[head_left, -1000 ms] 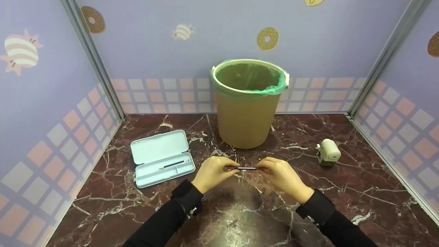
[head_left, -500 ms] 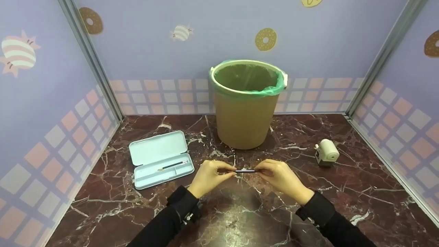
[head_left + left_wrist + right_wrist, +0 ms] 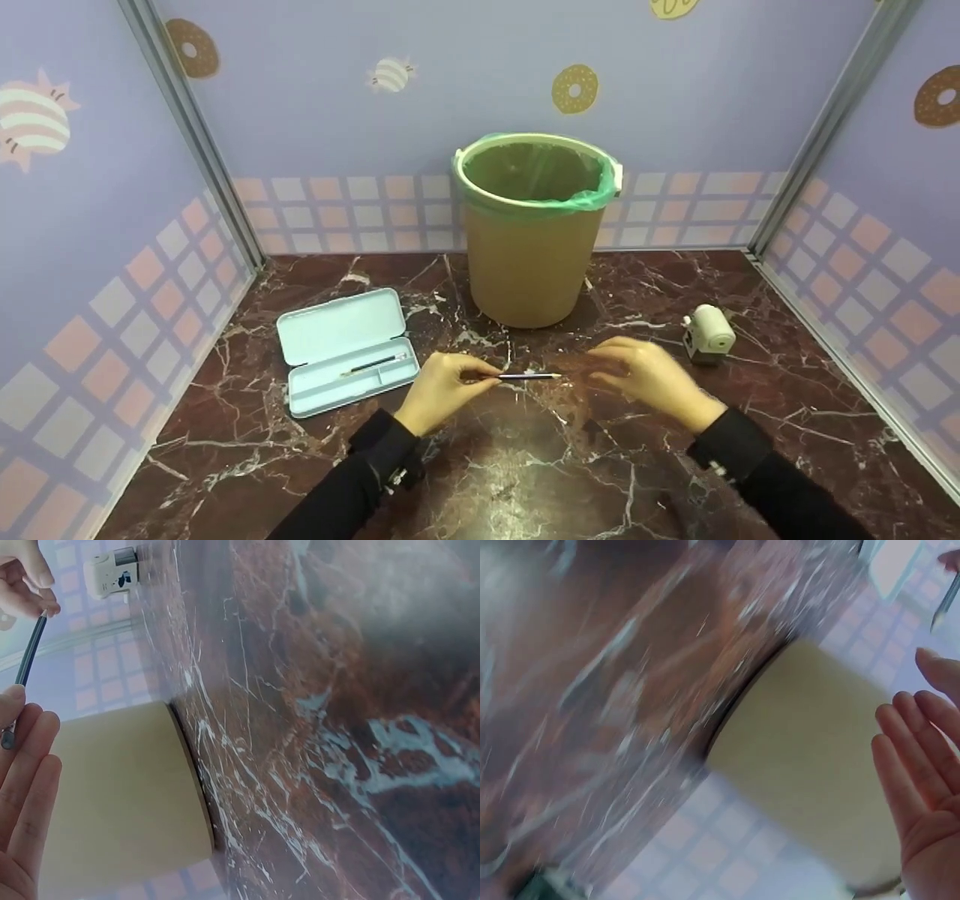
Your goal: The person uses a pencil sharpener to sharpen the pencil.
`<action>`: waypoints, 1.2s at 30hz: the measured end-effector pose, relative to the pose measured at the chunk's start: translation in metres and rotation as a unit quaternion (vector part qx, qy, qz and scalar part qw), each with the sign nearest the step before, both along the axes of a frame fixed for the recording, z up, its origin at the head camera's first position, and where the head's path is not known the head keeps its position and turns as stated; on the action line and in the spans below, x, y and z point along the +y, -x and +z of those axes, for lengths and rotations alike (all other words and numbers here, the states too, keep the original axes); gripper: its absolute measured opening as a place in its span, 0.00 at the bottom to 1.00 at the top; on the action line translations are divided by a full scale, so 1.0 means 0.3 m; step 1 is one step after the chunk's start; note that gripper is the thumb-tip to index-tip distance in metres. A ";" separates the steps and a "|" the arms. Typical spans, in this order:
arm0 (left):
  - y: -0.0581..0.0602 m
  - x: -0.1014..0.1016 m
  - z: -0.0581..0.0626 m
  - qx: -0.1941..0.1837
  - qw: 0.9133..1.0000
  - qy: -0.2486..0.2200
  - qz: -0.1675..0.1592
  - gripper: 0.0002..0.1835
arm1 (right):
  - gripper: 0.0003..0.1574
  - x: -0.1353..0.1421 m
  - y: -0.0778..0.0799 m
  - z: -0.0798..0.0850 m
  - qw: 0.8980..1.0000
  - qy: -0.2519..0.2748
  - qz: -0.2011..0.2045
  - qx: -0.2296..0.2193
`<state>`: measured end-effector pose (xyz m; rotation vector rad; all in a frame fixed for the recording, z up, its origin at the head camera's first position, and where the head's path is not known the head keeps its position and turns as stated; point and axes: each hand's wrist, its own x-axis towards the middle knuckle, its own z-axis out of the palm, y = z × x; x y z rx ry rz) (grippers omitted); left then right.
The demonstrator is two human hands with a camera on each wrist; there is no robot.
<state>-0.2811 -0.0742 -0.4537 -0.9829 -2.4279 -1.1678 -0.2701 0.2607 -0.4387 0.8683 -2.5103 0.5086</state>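
Note:
A dark pencil with a pale sharpened tip lies level above the table, its tip toward the right. My left hand pinches its other end between thumb and fingers; the left wrist view shows the pencil running up from that pinch. My right hand hangs a short way to the right of the tip, apart from it and holding nothing. In the right wrist view its fingers are extended. A white and dark pencil sharpener stands beyond the right hand.
A pale blue pencil case lies unfolded on the left, with another pencil inside. Behind the hands stands a tan bin with a green liner. Patterned panels enclose the marbled table.
My right hand has let go of the pencil and drawn away to the right, uncovering the tip. The left hand keeps its pinch and has shifted slightly left.

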 end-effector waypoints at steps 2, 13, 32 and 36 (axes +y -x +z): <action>-0.001 -0.007 -0.001 -0.004 1.000 0.001 0.000 0.06 | 0.23 0.051 0.015 0.017 0.999 -0.013 -0.024 -0.019; -0.004 -0.027 -0.007 -0.005 1.000 0.005 0.002 0.06 | 0.35 0.342 0.123 0.092 0.971 -0.172 -0.144 -0.084; -0.003 -0.040 -0.008 -0.016 1.000 0.014 0.003 0.06 | 0.48 0.500 0.222 0.046 0.944 -0.175 -0.187 -0.208; -0.001 -0.044 -0.007 -0.016 1.000 0.015 0.001 0.06 | 0.46 0.492 0.230 0.053 0.942 -0.181 -0.184 -0.215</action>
